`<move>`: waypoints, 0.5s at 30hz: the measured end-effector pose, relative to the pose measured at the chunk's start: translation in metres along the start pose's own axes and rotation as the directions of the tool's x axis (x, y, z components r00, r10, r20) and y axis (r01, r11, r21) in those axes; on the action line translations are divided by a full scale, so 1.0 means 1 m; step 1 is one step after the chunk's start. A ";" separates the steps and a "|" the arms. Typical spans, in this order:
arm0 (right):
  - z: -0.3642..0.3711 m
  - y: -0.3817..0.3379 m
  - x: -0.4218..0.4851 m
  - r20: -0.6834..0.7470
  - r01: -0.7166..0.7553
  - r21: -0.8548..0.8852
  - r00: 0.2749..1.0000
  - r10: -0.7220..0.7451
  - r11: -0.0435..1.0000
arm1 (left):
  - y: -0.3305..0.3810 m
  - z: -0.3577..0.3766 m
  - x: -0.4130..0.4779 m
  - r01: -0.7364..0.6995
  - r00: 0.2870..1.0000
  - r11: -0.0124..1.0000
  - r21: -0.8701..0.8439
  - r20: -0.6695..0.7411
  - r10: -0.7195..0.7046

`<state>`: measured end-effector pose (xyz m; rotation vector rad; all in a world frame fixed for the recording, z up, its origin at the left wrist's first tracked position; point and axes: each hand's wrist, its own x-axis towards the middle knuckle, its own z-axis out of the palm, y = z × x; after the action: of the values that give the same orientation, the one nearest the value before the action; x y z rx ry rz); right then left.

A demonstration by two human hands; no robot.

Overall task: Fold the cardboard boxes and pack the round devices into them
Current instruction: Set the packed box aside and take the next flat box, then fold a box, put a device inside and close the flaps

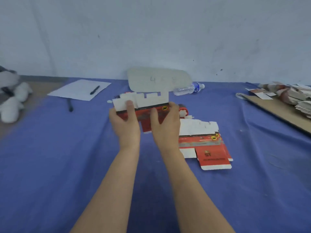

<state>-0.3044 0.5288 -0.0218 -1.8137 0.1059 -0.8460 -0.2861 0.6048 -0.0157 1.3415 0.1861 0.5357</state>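
Observation:
A flat red-and-white cardboard box blank (148,105) is held up above the blue table by both hands. My left hand (125,120) grips its left end, thumb on the white inner side. My right hand (165,120) holds its right part, fingers along the red panel. A second unfolded red-and-white box blank (204,142) lies flat on the cloth to the right of my right hand. A small red-and-white round device (183,112) lies just behind my right hand, partly hidden by it.
A blue cloth (67,157) covers the table. At the back lie a paper sheet (79,89) with a pen (94,89), another pen (69,105), a numbered card (158,79) and a water bottle (189,88). A stack of flat boxes (296,96) sits on brown cardboard at right. White bundles (11,98) lie at left.

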 end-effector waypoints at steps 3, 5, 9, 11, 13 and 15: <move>0.028 0.016 -0.017 0.050 -0.021 0.135 0.999 0.014 0.991 | -0.012 -0.028 0.020 -0.101 0.994 0.975 0.200 -0.028 0.109; 0.038 0.028 -0.024 0.070 -0.043 0.175 0.997 0.031 0.984 | -0.021 -0.039 0.023 -0.170 0.984 0.951 0.259 -0.010 0.178; 0.045 0.039 -0.021 0.051 -0.074 0.177 0.997 0.066 0.981 | -0.030 -0.044 0.022 -0.225 0.974 0.970 0.091 0.059 0.221; 0.043 0.043 -0.021 0.074 -0.114 0.201 0.992 0.101 0.973 | -0.032 -0.043 0.021 -0.237 0.970 0.966 0.105 0.088 0.228; 0.040 0.042 -0.024 0.100 -0.153 0.208 0.986 0.134 0.966 | -0.035 -0.041 0.021 -0.222 0.971 0.964 0.143 0.125 0.205; 0.038 0.040 -0.025 0.115 -0.170 0.212 0.982 0.148 0.962 | -0.037 -0.042 0.020 -0.204 0.972 0.967 0.150 0.144 0.183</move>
<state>-0.2883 0.5539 -0.0745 -1.6103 0.0893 -0.6275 -0.2765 0.6464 -0.0578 1.5597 -0.0091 0.6055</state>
